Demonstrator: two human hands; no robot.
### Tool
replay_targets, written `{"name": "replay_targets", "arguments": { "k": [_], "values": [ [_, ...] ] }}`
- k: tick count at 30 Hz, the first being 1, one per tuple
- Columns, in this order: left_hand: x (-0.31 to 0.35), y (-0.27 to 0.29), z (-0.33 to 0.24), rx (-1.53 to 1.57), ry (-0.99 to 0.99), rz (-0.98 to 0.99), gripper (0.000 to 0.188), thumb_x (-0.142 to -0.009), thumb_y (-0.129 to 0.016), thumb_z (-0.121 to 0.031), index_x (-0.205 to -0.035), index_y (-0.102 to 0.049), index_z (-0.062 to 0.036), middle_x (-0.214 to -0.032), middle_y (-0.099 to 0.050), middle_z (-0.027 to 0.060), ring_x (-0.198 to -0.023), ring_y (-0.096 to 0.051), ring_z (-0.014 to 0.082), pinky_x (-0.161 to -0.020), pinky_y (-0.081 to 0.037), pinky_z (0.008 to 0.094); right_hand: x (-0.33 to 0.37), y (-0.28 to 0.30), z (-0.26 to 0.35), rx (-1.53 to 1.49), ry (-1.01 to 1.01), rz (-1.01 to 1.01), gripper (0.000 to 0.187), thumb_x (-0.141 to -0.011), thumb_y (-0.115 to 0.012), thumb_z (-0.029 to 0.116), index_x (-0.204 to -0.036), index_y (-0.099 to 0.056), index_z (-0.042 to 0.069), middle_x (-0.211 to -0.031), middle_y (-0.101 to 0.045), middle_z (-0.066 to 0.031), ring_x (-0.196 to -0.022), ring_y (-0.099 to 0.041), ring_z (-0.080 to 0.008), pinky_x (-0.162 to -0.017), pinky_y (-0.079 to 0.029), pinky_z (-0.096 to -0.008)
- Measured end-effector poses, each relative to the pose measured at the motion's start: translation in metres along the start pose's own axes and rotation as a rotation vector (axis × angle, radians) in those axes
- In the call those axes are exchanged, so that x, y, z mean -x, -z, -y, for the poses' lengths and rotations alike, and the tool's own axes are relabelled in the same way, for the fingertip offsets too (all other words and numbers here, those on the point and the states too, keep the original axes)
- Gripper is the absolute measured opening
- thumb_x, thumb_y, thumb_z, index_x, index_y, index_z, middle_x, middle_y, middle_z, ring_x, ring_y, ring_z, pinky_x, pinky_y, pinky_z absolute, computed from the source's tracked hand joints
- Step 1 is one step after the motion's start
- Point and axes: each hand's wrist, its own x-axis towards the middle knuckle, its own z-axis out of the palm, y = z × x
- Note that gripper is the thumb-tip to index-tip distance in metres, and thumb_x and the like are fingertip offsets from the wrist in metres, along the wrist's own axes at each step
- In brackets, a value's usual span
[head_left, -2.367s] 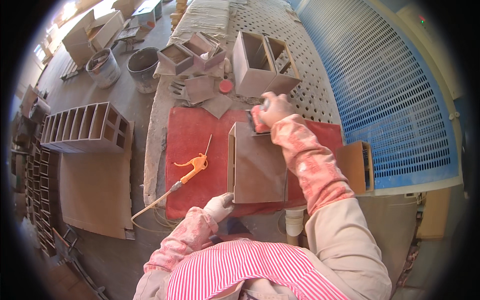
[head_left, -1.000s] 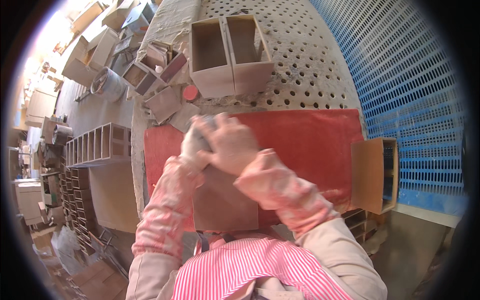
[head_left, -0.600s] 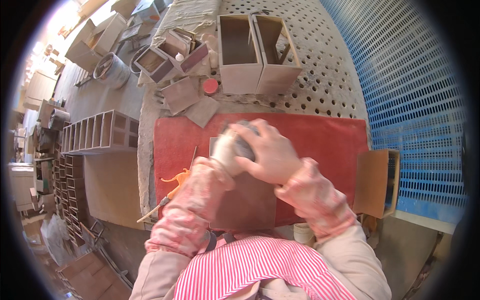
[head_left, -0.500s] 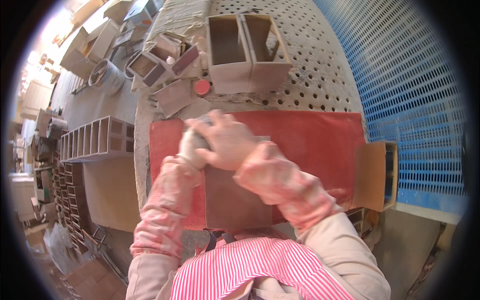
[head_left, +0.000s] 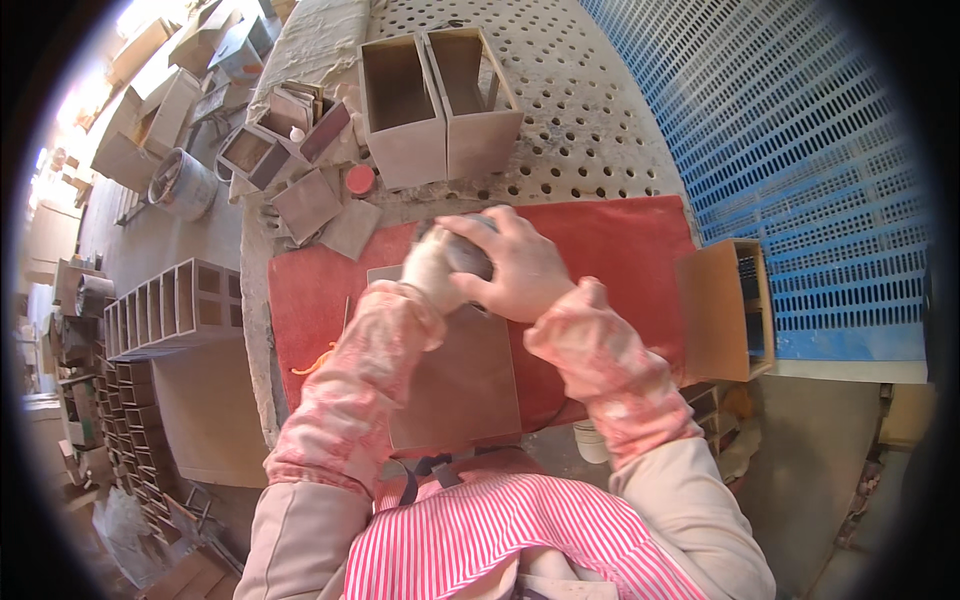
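Observation:
A flat brown-grey board (head_left: 450,378) lies on the red cloth (head_left: 625,245) in front of me. Over its far end, both my hands are clasped around a dark, rounded palm sander (head_left: 472,262). Pale and apparently gloved, my left hand (head_left: 428,268) wraps the tool's left side. My right hand (head_left: 528,268) is bare and curls over the top and right side. The sander's underside, where it meets the board, is hidden by my hands.
Two open wooden boxes (head_left: 445,145) stand beyond the cloth on a perforated table. Left of them are smaller boxes (head_left: 255,155), loose panels (head_left: 307,205) and a red round lid (head_left: 360,180). Another box (head_left: 722,310) sits at the cloth's right edge, beside a blue slatted panel (head_left: 800,190).
My hands and the sander have shifted to the right across the board's far end. The view has turned slightly, and an orange cord-like thing now shows beside my left forearm.

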Motion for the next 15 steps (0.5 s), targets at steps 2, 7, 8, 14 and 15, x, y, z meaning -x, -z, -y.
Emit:
{"name": "replay_targets", "arguments": {
  "k": [2, 7, 8, 14, 15],
  "values": [
    [0.013, -0.033, -0.002, -0.58, -0.131, 0.078, 0.078, -0.09, -0.074, -0.034, -0.161, -0.047, -0.0137, -0.162, -0.052, 0.0139, -0.156, -0.045, 0.0327, -0.129, -0.036, 0.0493, 0.033, 0.017, 0.001, 0.049, -0.01, 0.054, 0.073, -0.087, -0.083, 0.035, -0.155, -0.056, 0.029, -0.133, -0.056, -0.0186, -0.119, -0.064, -0.0429, -0.097, -0.059, -0.0546],
    [0.095, -0.059, -0.017, -1.071, -0.149, -0.162, 0.094, -0.08, -0.084, -0.033, -0.163, -0.046, -0.0103, -0.165, -0.048, 0.0193, -0.158, -0.039, 0.0387, -0.131, -0.031, 0.0518, 0.076, 0.002, 0.024, 0.143, 0.005, 0.142, 0.072, -0.089, -0.082, 0.036, -0.155, -0.054, 0.029, -0.134, -0.053, -0.019, -0.113, -0.064, -0.0442, -0.089, -0.063, -0.055],
    [0.112, -0.056, -0.02, -1.09, -0.089, -0.293, 0.093, -0.083, -0.084, -0.036, -0.163, -0.045, -0.0104, -0.166, -0.047, 0.0208, -0.159, -0.037, 0.0416, -0.132, -0.029, 0.0542, 0.063, -0.008, 0.027, 0.163, 0.005, 0.115, 0.07, -0.089, -0.081, 0.036, -0.154, -0.055, 0.029, -0.134, -0.053, -0.0188, -0.112, -0.064, -0.0441, -0.087, -0.063, -0.0549],
    [0.195, -0.035, -0.012, -1.099, 0.404, -0.608, 0.104, -0.096, -0.077, -0.057, -0.173, -0.027, -0.0091, -0.175, -0.033, 0.0253, -0.161, -0.031, 0.0476, -0.131, -0.029, 0.0575, -0.072, -0.071, 0.061, 0.358, 0.055, 0.003, 0.055, -0.095, -0.076, 0.046, -0.145, -0.065, 0.027, -0.122, -0.063, -0.0203, -0.106, -0.07, -0.0447, -0.09, -0.06, -0.0556],
    [0.201, -0.033, -0.007, -1.033, 0.266, -0.632, 0.104, -0.095, -0.08, -0.051, -0.174, -0.025, -0.0096, -0.174, -0.034, 0.0248, -0.16, -0.034, 0.0456, -0.13, -0.033, 0.0535, -0.085, -0.079, 0.07, 0.364, 0.069, 0.039, 0.055, -0.094, -0.076, 0.048, -0.145, -0.065, 0.029, -0.123, -0.063, -0.0198, -0.11, -0.07, -0.0442, -0.093, -0.06, -0.055]
  ]
}}
